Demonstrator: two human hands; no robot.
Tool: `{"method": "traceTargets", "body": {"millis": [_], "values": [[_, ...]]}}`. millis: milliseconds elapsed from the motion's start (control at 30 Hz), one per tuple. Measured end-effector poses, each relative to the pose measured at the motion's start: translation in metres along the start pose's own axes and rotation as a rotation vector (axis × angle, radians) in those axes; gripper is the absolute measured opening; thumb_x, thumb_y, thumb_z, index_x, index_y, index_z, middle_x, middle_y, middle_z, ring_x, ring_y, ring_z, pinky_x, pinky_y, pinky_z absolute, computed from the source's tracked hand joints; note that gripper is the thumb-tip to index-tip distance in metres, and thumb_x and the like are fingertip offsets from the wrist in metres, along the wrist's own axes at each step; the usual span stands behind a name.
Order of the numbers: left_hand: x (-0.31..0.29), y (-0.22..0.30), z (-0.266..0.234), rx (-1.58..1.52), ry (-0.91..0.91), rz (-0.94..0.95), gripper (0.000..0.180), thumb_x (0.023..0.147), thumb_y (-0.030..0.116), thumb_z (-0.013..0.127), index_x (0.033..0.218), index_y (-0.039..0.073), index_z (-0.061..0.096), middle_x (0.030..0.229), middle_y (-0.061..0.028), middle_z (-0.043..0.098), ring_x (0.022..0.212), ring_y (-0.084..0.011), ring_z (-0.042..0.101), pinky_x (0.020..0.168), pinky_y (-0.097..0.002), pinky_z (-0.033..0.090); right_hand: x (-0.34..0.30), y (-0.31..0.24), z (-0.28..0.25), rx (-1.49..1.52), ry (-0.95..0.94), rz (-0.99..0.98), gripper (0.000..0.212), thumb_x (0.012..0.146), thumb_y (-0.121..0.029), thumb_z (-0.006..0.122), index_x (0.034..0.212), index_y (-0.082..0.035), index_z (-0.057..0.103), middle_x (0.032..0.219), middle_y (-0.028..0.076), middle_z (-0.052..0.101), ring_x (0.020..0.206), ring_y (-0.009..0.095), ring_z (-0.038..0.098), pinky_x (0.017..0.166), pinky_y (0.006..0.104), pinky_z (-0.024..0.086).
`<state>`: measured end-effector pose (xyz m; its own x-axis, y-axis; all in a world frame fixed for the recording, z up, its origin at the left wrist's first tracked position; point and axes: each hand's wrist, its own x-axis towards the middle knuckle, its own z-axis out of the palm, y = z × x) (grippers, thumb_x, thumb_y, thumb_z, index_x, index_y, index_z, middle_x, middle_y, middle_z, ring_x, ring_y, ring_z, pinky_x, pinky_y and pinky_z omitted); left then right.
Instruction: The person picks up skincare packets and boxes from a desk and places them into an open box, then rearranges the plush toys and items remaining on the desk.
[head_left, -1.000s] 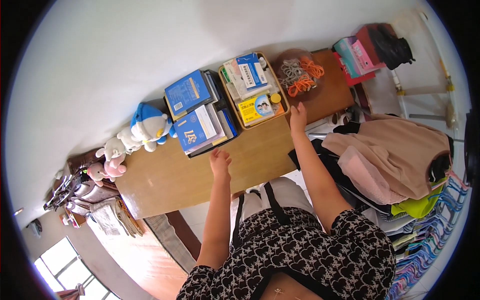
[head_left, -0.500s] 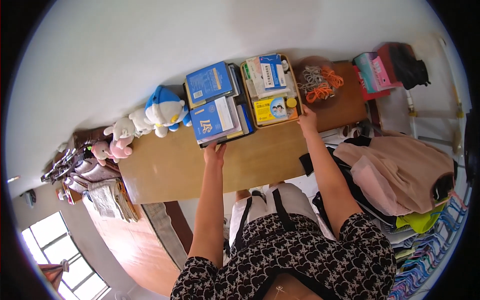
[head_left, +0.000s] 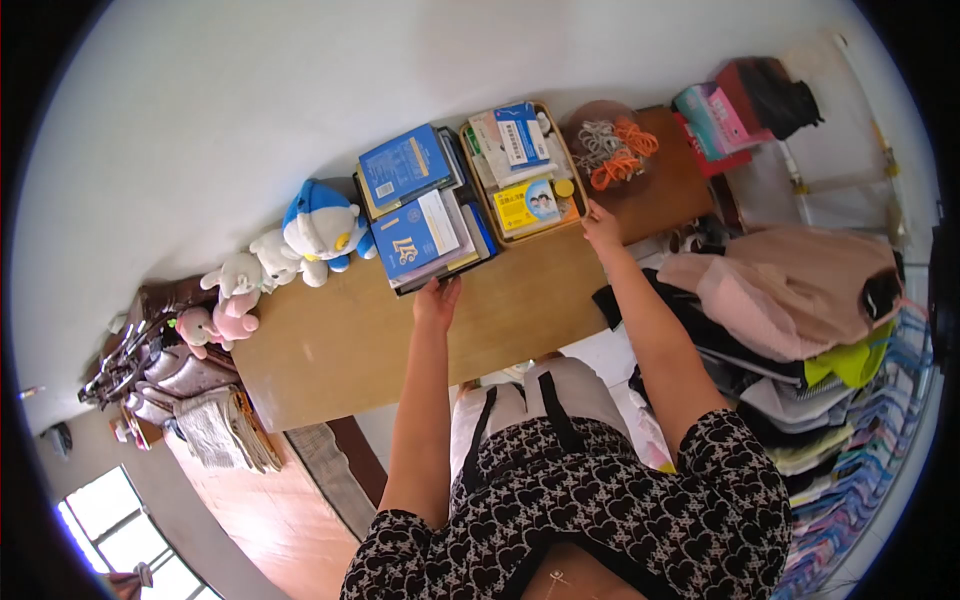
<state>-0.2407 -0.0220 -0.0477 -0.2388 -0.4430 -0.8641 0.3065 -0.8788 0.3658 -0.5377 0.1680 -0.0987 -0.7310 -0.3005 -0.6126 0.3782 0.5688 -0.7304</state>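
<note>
A black tray [head_left: 477, 262] of blue-covered books and papers [head_left: 413, 238] stands on the wooden table. My left hand [head_left: 436, 301] touches the tray's near edge, its fingertips against the rim and the thumb apart. Right beside the tray sits a tan basket [head_left: 544, 236] with medicine boxes, including a yellow box [head_left: 524, 205] and a blue-and-white box [head_left: 524, 136]. At the basket's near right corner, my right hand [head_left: 602, 228] has its fingers closed on the rim. Some of its fingertips are hidden by the basket edge.
A round transparent bowl [head_left: 571, 157] holds grey and orange cords [head_left: 622, 166] right of the basket. Plush toys [head_left: 325, 225] line the left of the wooden table [head_left: 350, 345]. Boxes [head_left: 715, 115] stand at the far right. Piled clothes [head_left: 790, 285] and hangers [head_left: 870, 440] lie nearer.
The whole view has shifted slightly, with the tray and basket further left in it. My left hand sits a little further right along the tray edge, its fingers more spread. My right hand stays at the basket corner.
</note>
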Motion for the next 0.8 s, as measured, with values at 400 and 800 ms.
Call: {"method": "traceTargets", "body": {"millis": [400,800], "values": [[-0.025,0.052,-0.080,0.149,-0.162,-0.264,0.049,0.094,0.014,0.039,0.136,0.002,0.018,0.132,-0.0241,0.035,0.112,-0.0401,0.047,0.094,-0.0448,0.044,-0.217,0.116,0.066,0.513,0.275,-0.027,0.015,0.084,-0.002,0.053,0.097,-0.008,0.056,0.073,-0.001,0.052,0.061,0.010,0.051,0.049,0.0236,0.041],[-0.050,0.071,-0.116,0.418,-0.204,-0.368,0.047,0.094,0.016,0.041,0.135,0.004,0.022,0.127,-0.0231,0.042,0.110,-0.0372,0.049,0.094,-0.0425,0.044,-0.330,0.096,0.128,0.546,0.385,-0.025,0.019,0.086,-0.003,0.047,0.102,-0.001,0.058,0.083,0.004,0.061,0.068,0.011,0.056,0.059,0.0220,0.046]]}}
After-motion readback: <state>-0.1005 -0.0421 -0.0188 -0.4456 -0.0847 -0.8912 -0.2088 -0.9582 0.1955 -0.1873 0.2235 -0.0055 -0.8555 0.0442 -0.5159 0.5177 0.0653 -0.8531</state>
